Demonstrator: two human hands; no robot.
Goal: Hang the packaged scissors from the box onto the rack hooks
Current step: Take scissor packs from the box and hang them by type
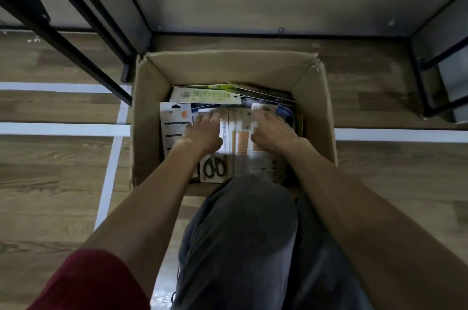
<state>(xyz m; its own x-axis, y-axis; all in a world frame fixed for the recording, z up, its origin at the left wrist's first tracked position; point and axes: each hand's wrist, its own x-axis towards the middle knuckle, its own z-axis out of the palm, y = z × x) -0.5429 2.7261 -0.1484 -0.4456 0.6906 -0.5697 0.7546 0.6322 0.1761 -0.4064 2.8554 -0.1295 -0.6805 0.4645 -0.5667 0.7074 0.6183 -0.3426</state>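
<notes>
Leaning over the open cardboard box (147,117), the person has 2 hands down among the packs. Left of the left fingers lies a grey card with an orange badge (175,129). The left hand (202,133) lies flat, fingers spread wide though blurred. Behind those fingers, under the wrist, sits the packaged scissors (214,169): white card, black loop handles. White-and-orange packs (240,142) lie between the hands. The right hand (274,132) presses flat, fingers straight.

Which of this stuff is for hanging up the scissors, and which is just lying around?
For the job: cardboard box, packaged scissors, left hand, right hand.
Just lying about: white floor lines, wooden floor.
</notes>
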